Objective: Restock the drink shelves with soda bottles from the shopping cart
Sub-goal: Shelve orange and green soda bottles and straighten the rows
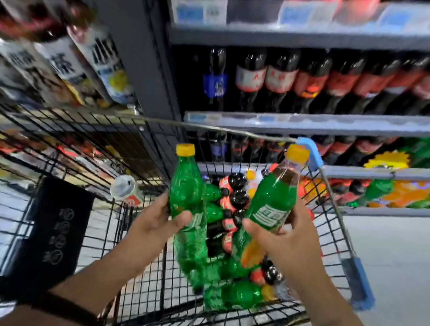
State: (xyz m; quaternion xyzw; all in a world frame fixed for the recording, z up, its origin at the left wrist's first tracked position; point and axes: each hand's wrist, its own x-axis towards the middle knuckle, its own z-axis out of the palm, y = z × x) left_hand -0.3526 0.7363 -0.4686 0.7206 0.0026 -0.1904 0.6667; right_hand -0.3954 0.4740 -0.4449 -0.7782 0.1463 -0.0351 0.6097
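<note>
Two green soda bottles above the shopping cart (358, 281): fingers of my left hand (156, 220) grasp the left bottle (187, 189), fingers of my right hand (290, 241) grasp the right bottle (273, 200). An uncountable heap lies inside the cart.

a pale grey floor (397, 246) shows at right. a dark grey upright panel (131, 36) rises at centre left. blurred blue-and-white price labels (198, 11) line a grey shelf edge (325, 39).
</note>
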